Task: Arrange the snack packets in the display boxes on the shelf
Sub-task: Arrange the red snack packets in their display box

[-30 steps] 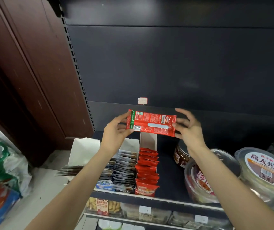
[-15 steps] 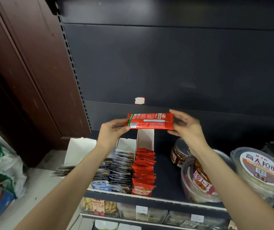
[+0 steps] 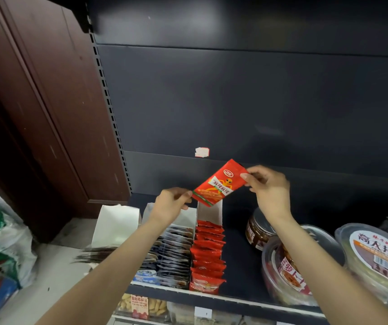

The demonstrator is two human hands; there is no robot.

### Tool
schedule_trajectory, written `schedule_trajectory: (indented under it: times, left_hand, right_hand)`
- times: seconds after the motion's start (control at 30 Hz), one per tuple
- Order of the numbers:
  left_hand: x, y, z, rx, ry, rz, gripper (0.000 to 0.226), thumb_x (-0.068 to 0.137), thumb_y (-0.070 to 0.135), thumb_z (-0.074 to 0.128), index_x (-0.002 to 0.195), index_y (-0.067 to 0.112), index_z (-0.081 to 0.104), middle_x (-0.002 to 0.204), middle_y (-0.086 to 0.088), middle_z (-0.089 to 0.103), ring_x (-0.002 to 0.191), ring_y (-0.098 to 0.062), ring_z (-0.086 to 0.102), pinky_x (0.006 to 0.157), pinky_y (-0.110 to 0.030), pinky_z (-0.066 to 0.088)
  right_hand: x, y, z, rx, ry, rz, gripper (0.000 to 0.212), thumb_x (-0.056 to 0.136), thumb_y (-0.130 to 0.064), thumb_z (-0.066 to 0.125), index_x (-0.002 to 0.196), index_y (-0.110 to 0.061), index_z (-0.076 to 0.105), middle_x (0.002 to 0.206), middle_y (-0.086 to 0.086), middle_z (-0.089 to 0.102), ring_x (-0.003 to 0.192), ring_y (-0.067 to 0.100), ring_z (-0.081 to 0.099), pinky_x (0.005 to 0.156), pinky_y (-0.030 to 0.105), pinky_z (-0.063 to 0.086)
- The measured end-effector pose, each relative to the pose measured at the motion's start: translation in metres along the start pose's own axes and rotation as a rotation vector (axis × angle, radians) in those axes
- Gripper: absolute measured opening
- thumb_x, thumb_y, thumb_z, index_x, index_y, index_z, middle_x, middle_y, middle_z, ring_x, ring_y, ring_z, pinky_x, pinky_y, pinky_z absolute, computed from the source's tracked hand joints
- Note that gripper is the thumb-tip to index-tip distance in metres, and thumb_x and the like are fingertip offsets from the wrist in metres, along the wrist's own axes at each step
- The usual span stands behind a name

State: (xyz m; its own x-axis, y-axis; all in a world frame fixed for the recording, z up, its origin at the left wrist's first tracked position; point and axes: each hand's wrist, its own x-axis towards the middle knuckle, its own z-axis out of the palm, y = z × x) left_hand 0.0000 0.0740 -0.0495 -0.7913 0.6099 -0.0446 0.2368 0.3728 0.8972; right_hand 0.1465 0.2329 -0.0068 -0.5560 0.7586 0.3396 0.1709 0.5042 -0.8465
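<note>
Head view: red packet pinched above the red box

Right hand (image 3: 269, 187) pinches the upper corner of a red snack packet (image 3: 220, 184) between thumb and fingertips; left hand (image 3: 171, 204) pinches the packet's lower corner at about 8 o'clock from its middle; the packet hangs tilted between them, printed face toward the camera, its low edge just over the open back flap of the red display box (image 3: 209, 248); that box holds a row of matching red packets running toward the shelf edge (image 3: 240, 299); touching it at 9 o'clock stands a white display box (image 3: 176, 245) filled with dark packets; further at 9 o'clock another white box (image 3: 116, 225) has dark packets spilling from its side; at 3 o'clock from the red box sit a brown jar (image 3: 257, 233) and two clear round tubs (image 3: 303, 266) with printed lids.
</note>
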Motion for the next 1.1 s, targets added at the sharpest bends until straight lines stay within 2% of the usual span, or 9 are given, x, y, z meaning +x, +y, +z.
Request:
schedule_trajectory:
  times: [0.07,0.13,0.3,0.4,0.53,0.67,0.73,0.9,1.1]
  left_hand:
    - [0.004,-0.005,-0.001,0.239,-0.001,0.101,0.031,0.093,0.022,0.057,0.119,0.007,0.062,0.110,-0.006,0.068,0.095,-0.018,0.065,0.079,-0.018,0.044]
    - [0.008,-0.010,-0.002,0.442,-0.049,0.180,0.034,0.094,0.024,0.055,0.125,0.010,0.059,0.122,-0.005,0.063,0.108,-0.019,0.060,0.089,-0.021,0.043]
    - [0.018,-0.022,-0.002,0.728,-0.215,0.165,0.041,0.098,0.038,0.044,0.137,0.025,0.047,0.140,0.001,0.047,0.129,-0.020,0.041,0.105,-0.033,0.035]
    - [0.021,-0.028,-0.001,0.773,-0.283,0.176,0.039,0.098,0.036,0.044,0.136,0.027,0.048,0.141,0.002,0.047,0.130,-0.019,0.040,0.107,-0.035,0.033]
    - [0.024,-0.032,-0.001,0.804,-0.310,0.182,0.037,0.098,0.035,0.044,0.133,0.026,0.051,0.140,0.001,0.050,0.128,-0.018,0.045,0.107,-0.035,0.036]
    - [0.026,-0.036,-0.003,0.779,-0.325,0.202,0.036,0.098,0.030,0.045,0.133,0.025,0.051,0.140,0.001,0.050,0.129,-0.018,0.044,0.108,-0.034,0.036]
    - [0.027,-0.038,-0.004,0.763,-0.330,0.208,0.036,0.098,0.028,0.046,0.133,0.025,0.051,0.141,0.002,0.049,0.130,-0.018,0.043,0.109,-0.034,0.035]
    - [0.032,-0.041,-0.005,0.745,-0.362,0.198,0.037,0.098,0.027,0.046,0.134,0.026,0.050,0.141,0.001,0.048,0.130,-0.019,0.043,0.110,-0.037,0.035]
    - [0.033,-0.042,-0.006,0.755,-0.369,0.200,0.038,0.098,0.028,0.045,0.136,0.026,0.048,0.143,0.001,0.045,0.133,-0.020,0.037,0.111,-0.038,0.032]
  right_hand:
    - [0.004,0.003,0.001,-0.096,0.014,-0.026,0.014,0.087,-0.029,0.064,0.089,-0.015,0.067,0.089,0.001,0.070,0.085,0.015,0.065,0.078,0.040,0.055]
    - [0.006,0.007,0.004,-0.188,-0.004,-0.033,0.016,0.088,-0.030,0.062,0.091,-0.015,0.067,0.093,0.001,0.070,0.086,0.016,0.065,0.077,0.039,0.055]
    - [0.000,0.017,0.018,-0.341,-0.089,-0.074,0.014,0.089,-0.029,0.061,0.093,-0.019,0.069,0.091,-0.003,0.070,0.084,0.013,0.065,0.073,0.031,0.052]
    - [-0.006,0.025,0.027,-0.432,-0.152,-0.126,0.016,0.089,-0.029,0.061,0.098,-0.019,0.069,0.093,-0.003,0.070,0.084,0.013,0.065,0.073,0.032,0.053]
    - [-0.003,0.033,0.042,-0.499,-0.316,-0.139,0.022,0.091,-0.023,0.058,0.109,-0.014,0.067,0.104,0.003,0.064,0.094,0.016,0.061,0.076,0.022,0.045]
    - [0.007,0.036,0.056,-0.557,-0.471,-0.038,0.026,0.095,-0.020,0.051,0.117,-0.014,0.063,0.119,0.006,0.059,0.108,0.020,0.057,0.090,0.032,0.048]
    - [0.012,0.040,0.062,-0.598,-0.510,-0.025,0.025,0.096,-0.020,0.050,0.117,-0.016,0.063,0.121,0.005,0.059,0.109,0.021,0.057,0.091,0.035,0.049]
    - [0.019,0.051,0.076,-0.688,-0.492,-0.022,0.017,0.095,-0.021,0.052,0.106,-0.022,0.064,0.107,0.003,0.065,0.093,0.018,0.062,0.079,0.034,0.054]
    - [0.029,0.055,0.090,-0.733,-0.387,-0.105,0.026,0.093,-0.020,0.055,0.118,-0.016,0.062,0.115,0.005,0.055,0.105,0.020,0.056,0.083,0.029,0.050]
